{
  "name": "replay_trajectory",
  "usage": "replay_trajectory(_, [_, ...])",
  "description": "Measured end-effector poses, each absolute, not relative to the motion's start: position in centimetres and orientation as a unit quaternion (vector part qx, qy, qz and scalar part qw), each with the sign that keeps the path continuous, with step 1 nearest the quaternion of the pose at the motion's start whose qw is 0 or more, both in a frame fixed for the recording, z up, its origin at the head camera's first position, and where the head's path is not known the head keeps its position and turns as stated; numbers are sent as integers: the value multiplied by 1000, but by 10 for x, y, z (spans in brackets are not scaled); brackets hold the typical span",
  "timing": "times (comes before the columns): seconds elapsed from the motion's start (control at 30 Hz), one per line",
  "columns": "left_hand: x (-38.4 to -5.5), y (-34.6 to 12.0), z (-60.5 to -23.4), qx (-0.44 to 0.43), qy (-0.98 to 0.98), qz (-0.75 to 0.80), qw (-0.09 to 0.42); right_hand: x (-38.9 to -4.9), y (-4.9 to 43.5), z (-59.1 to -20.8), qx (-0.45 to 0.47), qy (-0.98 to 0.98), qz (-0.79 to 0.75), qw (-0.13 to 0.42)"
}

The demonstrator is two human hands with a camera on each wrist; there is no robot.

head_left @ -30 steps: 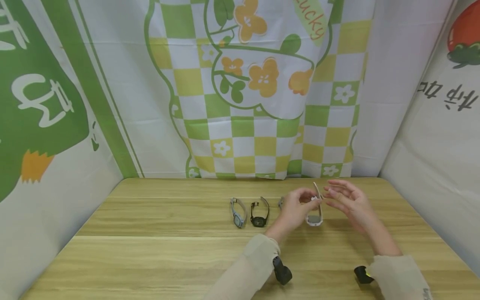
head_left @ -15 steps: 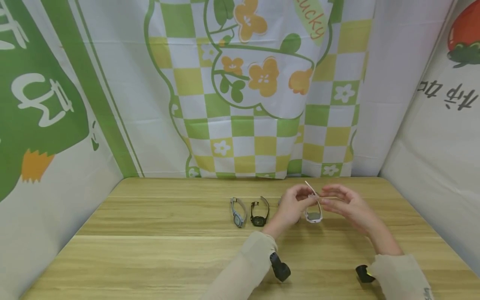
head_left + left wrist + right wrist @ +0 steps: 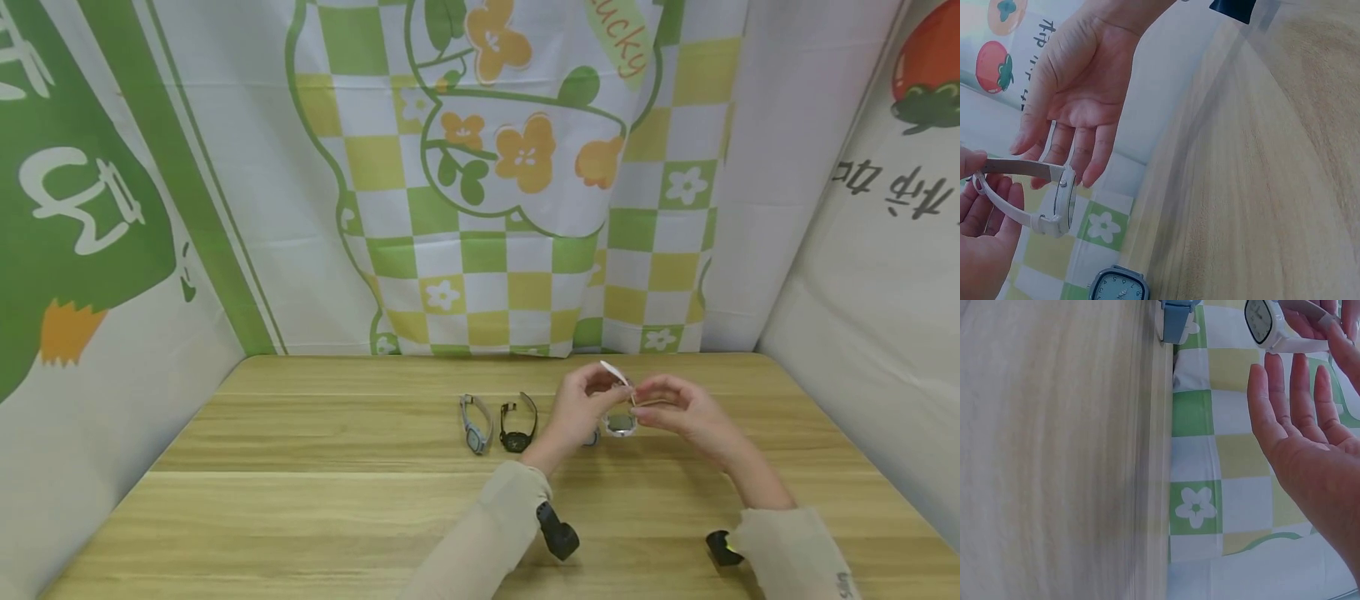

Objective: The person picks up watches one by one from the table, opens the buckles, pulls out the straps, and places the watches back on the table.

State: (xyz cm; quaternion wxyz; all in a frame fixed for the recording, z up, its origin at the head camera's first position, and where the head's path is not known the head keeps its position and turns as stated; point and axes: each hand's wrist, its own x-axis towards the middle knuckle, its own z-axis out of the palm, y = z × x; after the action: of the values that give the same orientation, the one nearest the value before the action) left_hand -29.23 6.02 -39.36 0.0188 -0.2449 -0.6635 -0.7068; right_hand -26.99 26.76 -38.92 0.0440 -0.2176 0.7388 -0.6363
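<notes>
A white wristwatch (image 3: pixel 620 425) with a strap is held up over the table, its dial turned aside in the left wrist view. My left hand (image 3: pixel 573 412) pinches the strap between thumb and fingers, at the end away from the case. Close beside the strap on the right is my right hand (image 3: pixel 690 417). In the right wrist view, the fingers (image 3: pixel 1300 394) of this hand stretch out fairly straight under the white watch (image 3: pixel 1266 322). A blue-grey watch (image 3: pixel 591 437) sits on the table, mostly hidden behind my left hand.
Left of my hands, a black watch (image 3: pixel 516 440) and a grey-blue watch (image 3: pixel 475 435) stand on the wooden table (image 3: pixel 315 517), straps looped upward. A checked curtain (image 3: pixel 487 275) hangs along the table's back edge. Printed cloth (image 3: pixel 862 317) borders the right side.
The white watch has tilted and shifted slightly left, its strap end now leaning left. My right hand has come closer to the strap. The other watches stay put.
</notes>
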Motion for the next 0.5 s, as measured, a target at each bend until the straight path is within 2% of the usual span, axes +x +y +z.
replay_trajectory(0.13, [-293,61,-394,-238,-647,-724,17,-269,266,-388,-199,763,-614,42])
replay_trajectory(0.5, [-294,65,-397,-182,-573,-798,-36,-269,264,-387,-186,763,-619,34])
